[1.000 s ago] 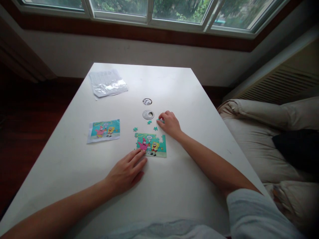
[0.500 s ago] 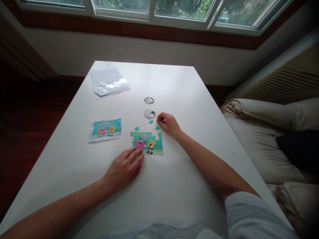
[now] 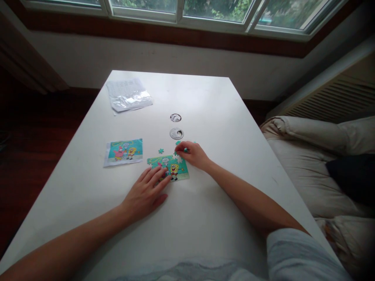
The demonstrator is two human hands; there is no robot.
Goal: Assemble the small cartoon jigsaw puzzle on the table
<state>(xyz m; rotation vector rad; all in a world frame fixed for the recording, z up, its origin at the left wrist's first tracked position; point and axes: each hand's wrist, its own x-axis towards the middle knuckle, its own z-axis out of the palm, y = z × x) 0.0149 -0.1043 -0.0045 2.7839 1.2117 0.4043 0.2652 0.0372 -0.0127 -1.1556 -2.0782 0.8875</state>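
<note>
Resting left hand (image 3: 147,191) over jigsaw (image 3: 172,168), right hand (image 3: 191,154) pinching piece (image 3: 175,153)

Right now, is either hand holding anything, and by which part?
The right hand appears to pinch a teal puzzle piece; which edge, I cannot tell. The left hand lies on the puzzle, gripping nothing.

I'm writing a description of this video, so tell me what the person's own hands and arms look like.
The left hand and right hand are bare, with no watch or bracelet showing at either wrist. On the right arm, a loose, pale grey-blue sleeve ends near the elbow. Any left sleeve is out of view.
</note>
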